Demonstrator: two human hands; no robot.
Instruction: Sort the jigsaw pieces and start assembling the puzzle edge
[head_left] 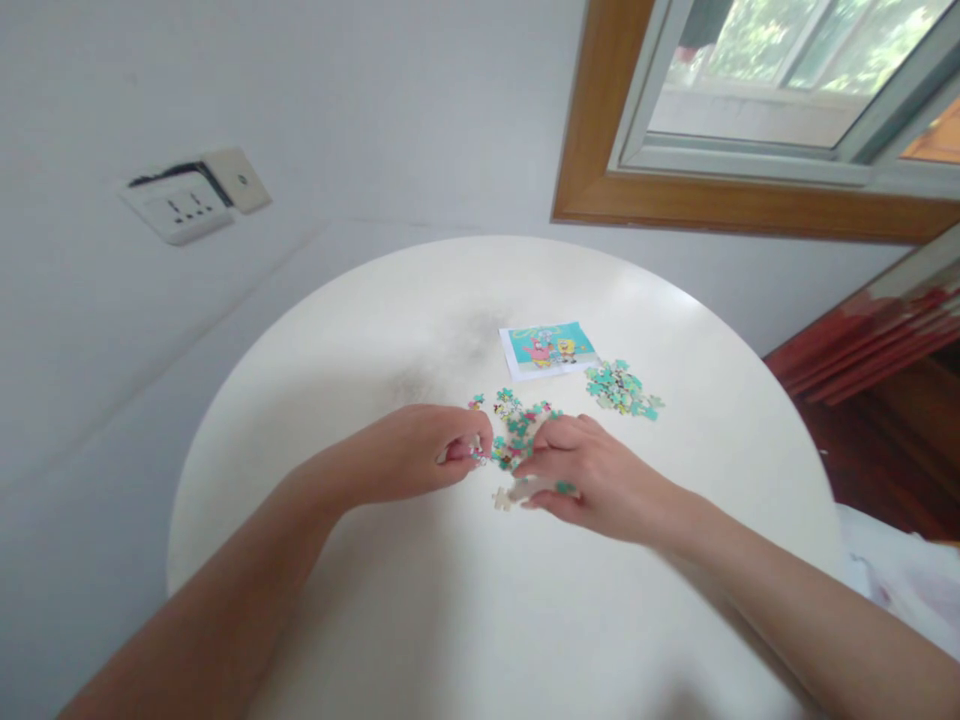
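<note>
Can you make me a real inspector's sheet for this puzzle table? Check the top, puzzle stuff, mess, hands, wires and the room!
Surface: round white table; greyish patches left of the picture, smudge or shadow unclear.
Job's things: picture sheet lying flat; middle heap of puzzle pieces between the hands; second heap right of the sheet; pale piece near the right hand's fingers.
Clutter: nothing seen.
Left hand: curled, pieces at its fingertips.
Right hand: beside the middle heap; grip unclear.
Cables: nothing seen.
Surroundings: wall socket at left; window with a wooden frame; red fabric at right.
</note>
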